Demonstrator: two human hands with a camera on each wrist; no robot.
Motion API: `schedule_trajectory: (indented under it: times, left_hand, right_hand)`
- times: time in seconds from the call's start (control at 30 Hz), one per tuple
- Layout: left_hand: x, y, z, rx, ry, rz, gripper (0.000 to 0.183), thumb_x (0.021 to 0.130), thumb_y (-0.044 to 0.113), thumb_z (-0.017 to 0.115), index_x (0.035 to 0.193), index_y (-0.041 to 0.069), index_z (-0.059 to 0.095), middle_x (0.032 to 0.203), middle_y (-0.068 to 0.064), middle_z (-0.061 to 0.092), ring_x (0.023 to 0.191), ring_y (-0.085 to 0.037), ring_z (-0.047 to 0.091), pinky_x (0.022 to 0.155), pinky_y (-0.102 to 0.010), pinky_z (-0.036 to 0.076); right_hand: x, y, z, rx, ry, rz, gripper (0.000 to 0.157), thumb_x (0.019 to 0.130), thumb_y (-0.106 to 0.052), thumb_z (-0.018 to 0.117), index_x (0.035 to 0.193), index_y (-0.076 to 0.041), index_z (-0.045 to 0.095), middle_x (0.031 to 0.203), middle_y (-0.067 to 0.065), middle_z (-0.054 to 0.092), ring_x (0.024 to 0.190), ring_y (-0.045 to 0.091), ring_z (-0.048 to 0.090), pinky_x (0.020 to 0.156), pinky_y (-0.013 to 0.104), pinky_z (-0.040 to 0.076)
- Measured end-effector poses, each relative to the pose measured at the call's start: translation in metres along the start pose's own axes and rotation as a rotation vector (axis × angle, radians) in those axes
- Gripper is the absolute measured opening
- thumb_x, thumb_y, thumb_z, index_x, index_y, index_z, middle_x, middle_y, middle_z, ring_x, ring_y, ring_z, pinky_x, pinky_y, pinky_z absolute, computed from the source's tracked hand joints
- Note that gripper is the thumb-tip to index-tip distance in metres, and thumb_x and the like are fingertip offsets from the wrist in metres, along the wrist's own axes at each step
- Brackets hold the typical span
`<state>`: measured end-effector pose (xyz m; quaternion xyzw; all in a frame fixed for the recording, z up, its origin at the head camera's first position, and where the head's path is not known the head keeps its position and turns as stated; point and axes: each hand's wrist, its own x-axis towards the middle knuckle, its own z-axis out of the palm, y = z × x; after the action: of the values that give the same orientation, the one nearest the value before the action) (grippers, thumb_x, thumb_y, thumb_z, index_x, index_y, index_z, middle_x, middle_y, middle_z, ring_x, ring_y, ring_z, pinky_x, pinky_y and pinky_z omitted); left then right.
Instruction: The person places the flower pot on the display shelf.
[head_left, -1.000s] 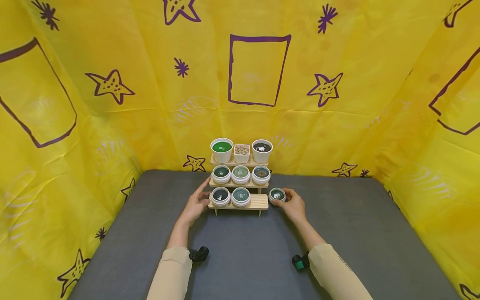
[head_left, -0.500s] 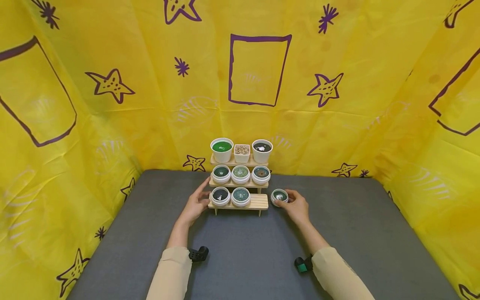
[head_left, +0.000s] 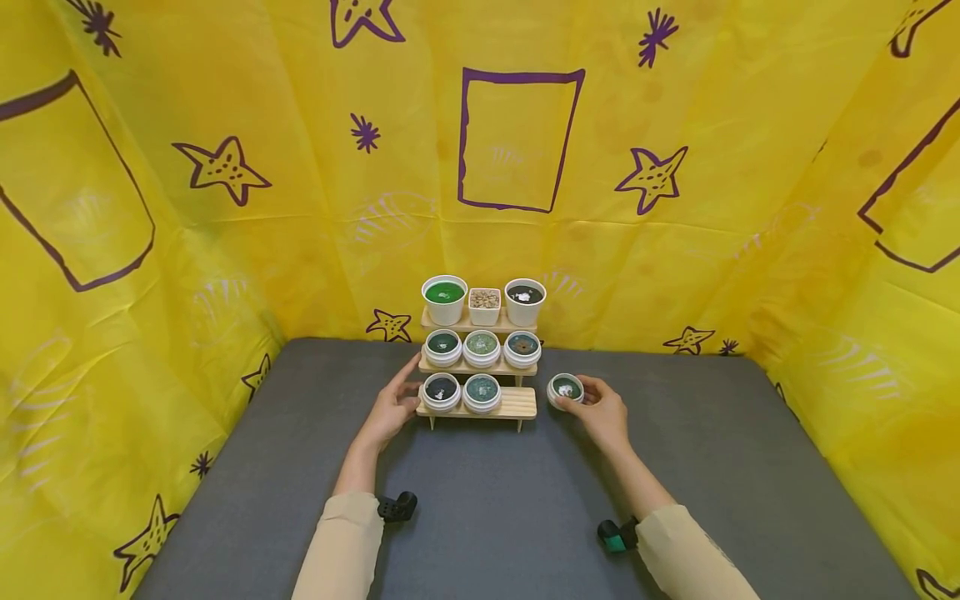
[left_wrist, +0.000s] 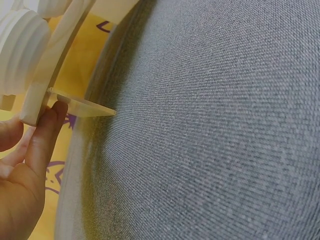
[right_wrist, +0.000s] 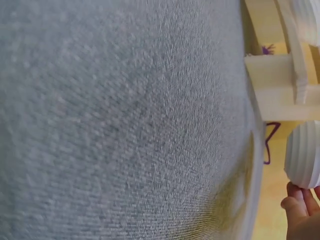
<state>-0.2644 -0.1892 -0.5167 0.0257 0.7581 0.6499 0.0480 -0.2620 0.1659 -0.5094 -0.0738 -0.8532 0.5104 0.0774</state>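
A three-tier wooden stand (head_left: 517,403) holds small white pots in rows. My left hand (head_left: 390,411) grips the left end of its lowest board (left_wrist: 45,82), fingers beneath and thumb above in the left wrist view. To the right of the stand, my right hand (head_left: 603,414) pinches a ribbed white pot (right_wrist: 302,155) with dark green, glossy contents, held upright and apart from the stand. On the lowest tier sit a dark pot (head_left: 441,392) and a blue-grey pot (head_left: 482,393); bare wood shows at its right end.
The middle tier carries three pots, among them a pale green one (head_left: 481,348). On top stand a bright green cup (head_left: 444,300), a square cup of grainy bits (head_left: 483,307) and a dark cup (head_left: 524,302). Yellow printed cloth (head_left: 517,142) encloses the grey table (head_left: 480,517).
My right hand has moved to the right and slightly upward in the head view, taking the green pot farther from the stand. The left hand has stayed in place.
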Motion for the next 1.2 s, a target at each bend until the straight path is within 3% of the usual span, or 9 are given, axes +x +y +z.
schedule_trajectory:
  times: [0.1,0.47,0.63,0.77,0.9,1.1,1.2]
  left_hand:
    - [0.0,0.0,0.0,-0.004,0.002,-0.002,0.081,0.091,-0.013,0.043,0.157,0.031,0.028,0.141,-0.03,0.049,0.103,-0.019,0.059,0.077,-0.023,0.05]
    - [0.001,0.0,0.0,-0.003,0.001,-0.009,0.081,0.091,-0.013,0.043,0.156,0.033,0.028,0.141,-0.029,0.049,0.106,-0.021,0.059,0.081,-0.025,0.051]
    - [0.001,0.0,0.001,0.001,0.009,-0.01,0.081,0.091,-0.013,0.043,0.156,0.032,0.028,0.141,-0.029,0.049,0.106,-0.02,0.058,0.081,-0.026,0.05]
    - [0.0,0.004,0.001,-0.005,0.008,-0.004,0.081,0.09,-0.014,0.043,0.157,0.029,0.028,0.137,-0.031,0.05,0.094,-0.014,0.058,0.075,-0.025,0.049]
    - [-0.002,0.003,0.0,-0.015,0.004,0.023,0.081,0.09,-0.014,0.044,0.157,0.028,0.028,0.134,-0.033,0.052,0.087,-0.01,0.056,0.071,-0.024,0.047]
    - [-0.004,-0.002,0.0,-0.024,-0.003,0.133,0.081,0.087,-0.012,0.044,0.154,0.033,0.034,0.126,-0.034,0.054,0.085,-0.009,0.058,0.068,-0.024,0.048]
    - [-0.003,0.0,0.0,-0.011,0.004,0.095,0.081,0.088,-0.013,0.044,0.155,0.032,0.032,0.129,-0.034,0.053,0.085,-0.01,0.058,0.068,-0.025,0.047]
  right_hand:
    - [-0.004,-0.003,0.0,0.021,-0.007,-0.012,0.058,0.076,-0.023,0.084,0.127,-0.006,0.064,0.122,0.019,0.07,0.112,0.03,0.067,0.079,0.011,0.048]
    - [-0.018,-0.015,0.005,0.083,0.002,-0.033,0.055,0.073,-0.022,0.086,0.123,-0.01,0.066,0.12,0.015,0.071,0.111,0.027,0.067,0.083,0.016,0.053]
    - [-0.022,-0.02,0.01,0.107,-0.01,-0.045,0.055,0.074,-0.02,0.086,0.124,-0.009,0.066,0.122,0.015,0.07,0.114,0.027,0.066,0.094,0.029,0.055]
    - [-0.024,-0.023,0.014,0.123,-0.015,-0.052,0.055,0.073,-0.019,0.087,0.123,-0.009,0.066,0.122,0.014,0.07,0.114,0.027,0.066,0.099,0.04,0.052]
    - [-0.026,-0.025,0.018,0.13,-0.019,-0.06,0.056,0.072,-0.02,0.088,0.122,-0.01,0.067,0.121,0.014,0.071,0.113,0.027,0.066,0.099,0.043,0.052]
    - [-0.026,-0.029,0.025,0.138,-0.031,-0.074,0.055,0.072,-0.02,0.088,0.122,-0.01,0.067,0.119,0.014,0.071,0.113,0.027,0.066,0.099,0.042,0.052]
    - [-0.025,-0.032,0.029,0.153,-0.038,-0.082,0.054,0.072,-0.019,0.088,0.121,-0.009,0.067,0.118,0.015,0.072,0.112,0.027,0.066,0.099,0.041,0.052]
